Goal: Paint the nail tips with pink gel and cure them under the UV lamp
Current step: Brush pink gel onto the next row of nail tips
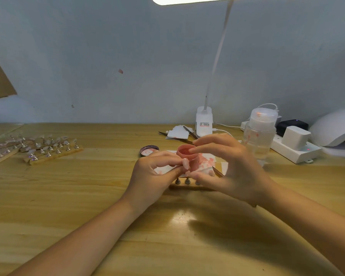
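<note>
An open jar of pink gel (187, 157) stands on a pink-stained paper (208, 163) at mid-table. My left hand (153, 173) pinches a pale nail tip (186, 163) on its small stand right in front of the jar. My right hand (230, 168) arches over the jar, index finger above the rim and thumb low by the tip. A thin dark brush handle (218, 172) runs between its thumb and fingers. Below the hands sits a wooden holder (184, 187) with metal stands. The white UV lamp (335, 132) is at the far right.
The jar's lid (148, 150) lies left of the jar. Wooden holders with several nail tips (48, 149) sit at the left. A desk lamp base (204, 121), clear bottle (260, 134) and power strip (295, 151) crowd the back right. Tweezers and paper scraps (177, 134) lie behind.
</note>
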